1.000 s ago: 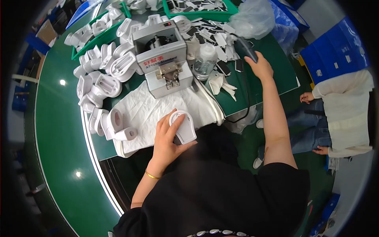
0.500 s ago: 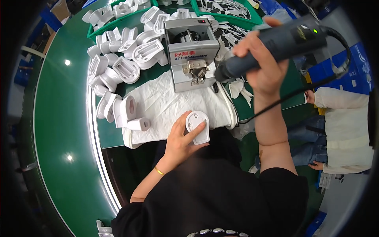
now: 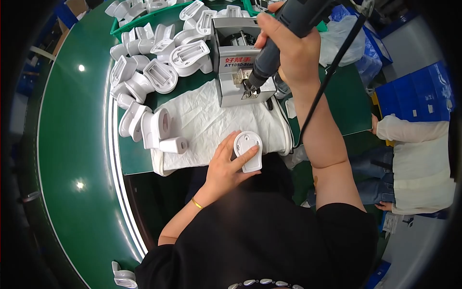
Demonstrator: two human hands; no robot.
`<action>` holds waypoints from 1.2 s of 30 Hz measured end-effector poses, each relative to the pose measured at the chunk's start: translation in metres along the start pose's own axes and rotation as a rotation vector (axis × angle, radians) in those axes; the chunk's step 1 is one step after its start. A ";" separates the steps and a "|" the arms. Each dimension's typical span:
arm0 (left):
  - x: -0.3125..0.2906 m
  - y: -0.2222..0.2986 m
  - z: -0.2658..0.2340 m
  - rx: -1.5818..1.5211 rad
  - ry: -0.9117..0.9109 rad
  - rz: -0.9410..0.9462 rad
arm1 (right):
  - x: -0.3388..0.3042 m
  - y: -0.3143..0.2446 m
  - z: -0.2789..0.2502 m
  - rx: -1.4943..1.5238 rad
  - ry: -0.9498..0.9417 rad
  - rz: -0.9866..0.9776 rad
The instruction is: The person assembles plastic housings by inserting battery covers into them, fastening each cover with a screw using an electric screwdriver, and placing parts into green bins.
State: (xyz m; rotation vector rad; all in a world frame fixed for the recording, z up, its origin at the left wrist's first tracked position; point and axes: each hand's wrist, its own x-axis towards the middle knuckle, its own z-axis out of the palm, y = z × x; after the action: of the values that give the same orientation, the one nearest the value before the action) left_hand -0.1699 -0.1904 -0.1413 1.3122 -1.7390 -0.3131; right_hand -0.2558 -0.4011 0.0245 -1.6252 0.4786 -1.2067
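Bench (image 3: 346, 111): green top, with a white cloth (image 3: 202, 115) over its near edge, perhaps to spare the white plastic from scratches.
Left hand (image 3: 224, 166): half curled, fingers behind a white shell (image 3: 248, 144), thumb laid across its face, likely to keep it steady.
Shell: recessed face up, at the cloth's near edge; I cannot tell whether it touches the cloth.
Right hand (image 3: 296, 53): closed round a dark driver (image 3: 268, 59), a full grip that seems to suit its thick body.
Machine (image 3: 231, 94): grey, front facing the person, presumably for easy reach; the driver's tip is at its metal fitting (image 3: 238, 77), contact unclear.
Loose shells (image 3: 161, 77): clustered left of the machine, probably to suit the left hand.
Change: half a second ago the driver lay nearer level, tip beside the machine's right side; now it slants steeply down at the front. The shell stays in the left hand.
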 end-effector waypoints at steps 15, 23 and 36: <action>0.000 -0.001 0.002 0.015 0.000 -0.011 | -0.001 0.001 -0.005 0.008 -0.098 -0.061; 0.000 0.001 0.001 0.014 0.014 -0.005 | 0.002 0.010 0.003 0.050 0.243 -0.031; 0.002 0.000 0.000 0.009 0.025 -0.023 | -0.022 -0.008 0.008 0.109 0.123 0.050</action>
State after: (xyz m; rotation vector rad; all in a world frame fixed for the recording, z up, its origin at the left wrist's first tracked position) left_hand -0.1696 -0.1924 -0.1404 1.3380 -1.7074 -0.3004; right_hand -0.2597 -0.3769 0.0209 -1.4447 0.5192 -1.2783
